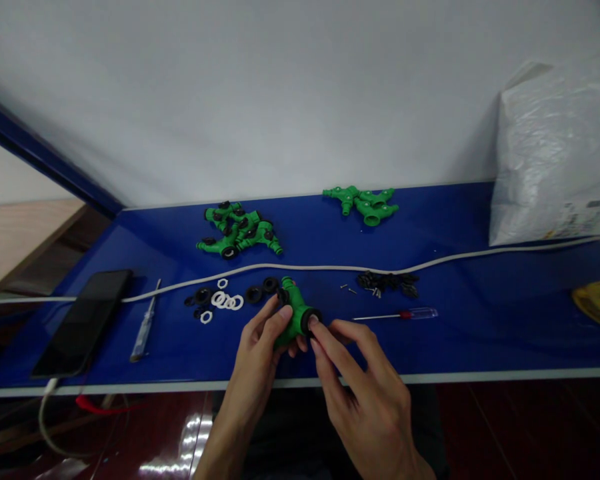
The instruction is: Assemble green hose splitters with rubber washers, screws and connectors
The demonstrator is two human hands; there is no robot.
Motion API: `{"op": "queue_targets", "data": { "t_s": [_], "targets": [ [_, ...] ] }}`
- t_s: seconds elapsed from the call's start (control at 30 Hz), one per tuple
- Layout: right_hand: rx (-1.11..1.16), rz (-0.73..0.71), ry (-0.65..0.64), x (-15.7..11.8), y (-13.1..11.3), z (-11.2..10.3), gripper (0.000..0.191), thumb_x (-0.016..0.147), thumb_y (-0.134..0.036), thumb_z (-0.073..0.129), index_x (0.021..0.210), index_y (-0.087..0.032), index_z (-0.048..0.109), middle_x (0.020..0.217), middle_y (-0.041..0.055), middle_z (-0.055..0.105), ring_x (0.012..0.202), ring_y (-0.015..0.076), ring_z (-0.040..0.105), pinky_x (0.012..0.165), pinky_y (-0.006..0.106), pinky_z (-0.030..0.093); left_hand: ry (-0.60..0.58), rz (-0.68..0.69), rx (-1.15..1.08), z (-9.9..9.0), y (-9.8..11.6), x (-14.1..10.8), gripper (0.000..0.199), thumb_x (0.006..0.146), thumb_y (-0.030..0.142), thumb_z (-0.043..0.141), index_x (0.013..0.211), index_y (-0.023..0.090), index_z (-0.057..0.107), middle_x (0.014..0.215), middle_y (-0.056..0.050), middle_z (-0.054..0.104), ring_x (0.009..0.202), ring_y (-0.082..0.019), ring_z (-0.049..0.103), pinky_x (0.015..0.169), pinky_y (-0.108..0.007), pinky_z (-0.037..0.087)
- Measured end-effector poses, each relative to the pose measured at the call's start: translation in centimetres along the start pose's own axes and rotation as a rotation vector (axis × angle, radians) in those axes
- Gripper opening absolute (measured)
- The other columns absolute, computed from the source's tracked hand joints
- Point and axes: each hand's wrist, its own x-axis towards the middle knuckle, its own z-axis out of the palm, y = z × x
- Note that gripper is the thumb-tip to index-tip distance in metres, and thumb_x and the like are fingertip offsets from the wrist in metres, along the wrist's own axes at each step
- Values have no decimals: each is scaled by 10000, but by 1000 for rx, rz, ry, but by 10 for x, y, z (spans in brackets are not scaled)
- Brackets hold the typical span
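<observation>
My left hand (263,340) grips a green plastic Y-shaped hose splitter (294,307) just above the front part of the table. A black collar (311,320) sits on the splitter's wide end, which faces right. My right hand (363,387) has its fingers closed at that collar, one fingertip at the opening. Whether a small part is under that fingertip is hidden. Left of the splitter lie white washers (225,300) and black rings (254,294). A pile of small black parts (387,282), a few screws (350,289) and a screwdriver (420,313) lie to the right.
Green splitters with black valves (240,230) lie at the back left, plain green bodies (365,203) at the back middle. A white cable (310,268) crosses the blue table. A phone (83,323) and clear-handled screwdriver (143,333) lie left; a plastic-wrapped package (555,153) stands right.
</observation>
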Motion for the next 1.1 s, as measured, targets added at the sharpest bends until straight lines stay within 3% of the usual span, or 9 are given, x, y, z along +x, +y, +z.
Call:
{"op": "queue_targets", "data": {
  "t_s": [0.4,0.6,0.77,0.87,0.93,1.0,1.1],
  "targets": [
    [121,45,-104,11,-3,-4,250,1008,-136,569,1235,-208,646,907,32,693,795,163,637,731,338,512,10,9,-3,0,1,-1,440,722,421,871,1031,131,752,701,-2,678,593,-103,593,537,-191,472],
    [79,18,-172,19,-3,-5,105,1017,-158,568,1077,-187,649,835,12,684,741,157,624,714,335,482,101,-25,-9,2,3,-1,624,668,383,896,1202,116,712,774,3,681,603,-81,556,533,-179,456],
    [70,-25,-72,12,-7,0,280,1006,-114,574,1272,-192,611,938,45,699,828,157,654,754,315,527,152,-79,-55,3,7,-3,751,643,393,888,1300,105,666,928,-43,705,658,-106,580,529,-204,456],
    [145,6,13,8,-10,1,346,974,-62,601,1287,-209,621,986,44,704,865,133,669,790,271,551,149,-91,-68,1,7,-3,787,656,426,891,1343,128,649,953,-49,714,688,-121,604,585,-222,493],
    [248,97,38,7,-11,1,342,965,-74,616,1261,-243,635,981,20,702,863,115,676,812,245,558,105,-66,-62,-1,6,-4,781,694,461,883,1370,157,638,988,-54,728,750,-139,638,668,-239,529],
    [395,276,12,8,-11,1,300,980,-149,622,1249,-282,640,978,-1,701,858,107,685,804,229,565,11,-20,-45,-4,4,-5,747,743,476,866,1391,189,632,1032,-62,742,881,-176,678,801,-263,548],
    [661,604,-133,10,-10,1,276,1004,-338,618,1278,-302,631,945,-9,706,790,108,692,717,219,569,-122,45,-26,-9,1,-6,685,796,444,850,1406,229,626,1072,-66,758,1023,-211,695,940,-285,528]
  ]
}}
